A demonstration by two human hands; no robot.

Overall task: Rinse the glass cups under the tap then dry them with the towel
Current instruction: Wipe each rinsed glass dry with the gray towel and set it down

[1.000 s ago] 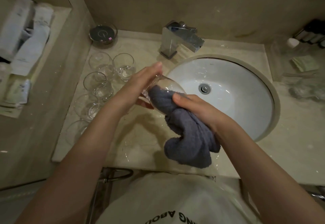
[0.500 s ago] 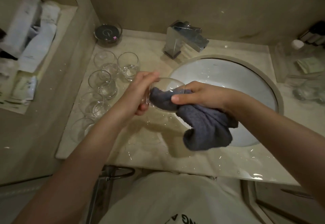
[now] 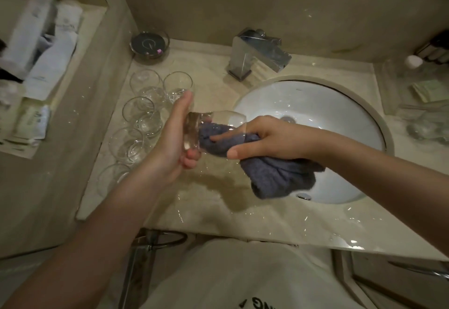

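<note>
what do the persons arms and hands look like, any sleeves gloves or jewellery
Both forearms are bare, with no sleeves in view. The left hand and right hand wear no gloves, rings or watch that can be seen. Nails are short and unpainted.

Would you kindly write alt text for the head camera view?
A left hand holds a glass cup sideways while the right hand pushes a grey towel inside it. More cups stand left of the sink.

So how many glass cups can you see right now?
6: one held sideways in the hands; five on the counter left of the sink, back pair, then, nearest. The left arm may hide more.
</note>
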